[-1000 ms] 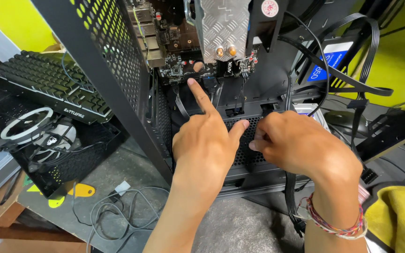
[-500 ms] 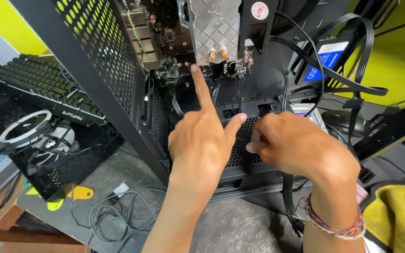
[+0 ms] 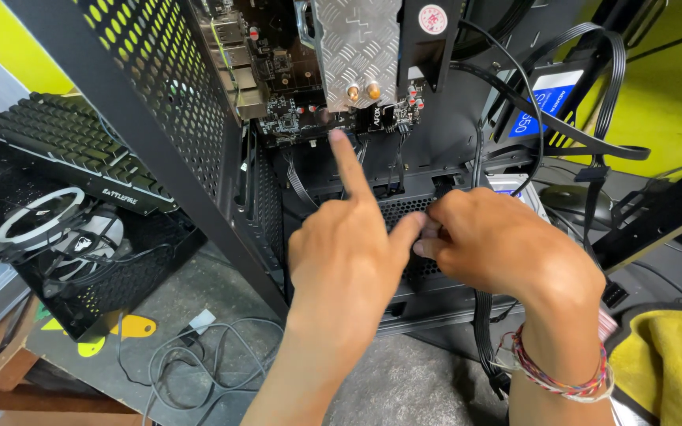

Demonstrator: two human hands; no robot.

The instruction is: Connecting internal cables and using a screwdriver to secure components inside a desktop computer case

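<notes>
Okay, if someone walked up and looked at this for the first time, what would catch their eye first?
Most likely the two hands at the centre: the left hand with its forefinger raised toward the circuit board, the right hand pinching something small against the black perforated panel; what it pinches is hidden. Next, the shiny ridged metal block at the top of the open computer case, and the white-ringed fan lying at left.

**Labels inside and beside the case**

A round white-and-red sticker (image 3: 432, 18) is sitting on the black bracket at top centre. A blue-and-white rectangular label (image 3: 541, 106) is showing behind black cables, upper right. Yellow teardrop stickers (image 3: 134, 326) are lying on the floor, lower left.
</notes>
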